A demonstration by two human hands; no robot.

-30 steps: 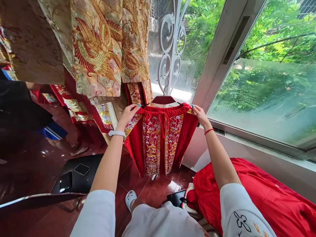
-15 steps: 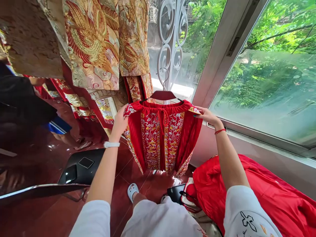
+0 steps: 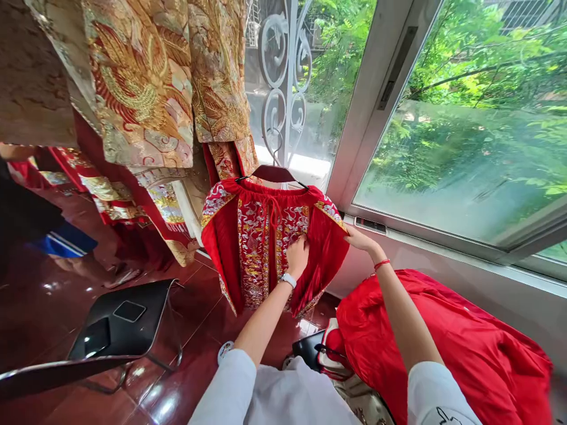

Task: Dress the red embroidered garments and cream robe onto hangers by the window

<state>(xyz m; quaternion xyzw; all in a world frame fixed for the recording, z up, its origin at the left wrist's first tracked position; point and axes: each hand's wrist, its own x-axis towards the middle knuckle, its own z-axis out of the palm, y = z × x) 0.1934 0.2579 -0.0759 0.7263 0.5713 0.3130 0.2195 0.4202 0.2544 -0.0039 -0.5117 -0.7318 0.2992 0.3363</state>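
Observation:
A red skirt with gold and silver embroidery [image 3: 257,248] hangs from a dark red hanger [image 3: 271,173] in front of the window grille. My left hand [image 3: 296,257] rests on the middle embroidered panel, fingers curled against the cloth. My right hand [image 3: 361,240] touches the skirt's right edge, its fingers closed on the red fabric there. A white band sits on my left wrist and a red string on my right.
Gold and red embroidered garments [image 3: 142,88] hang at the upper left. A black chair [image 3: 115,321] stands at the lower left on the glossy red floor. Red cloth [image 3: 447,342] lies heaped at the right below the window sill [image 3: 443,248]. Another person's legs [image 3: 66,248] show at far left.
My left hand left the skirt's upper left corner and moved to the middle panel. My right hand slid down the right edge. The view shifted so the skirt sits further left.

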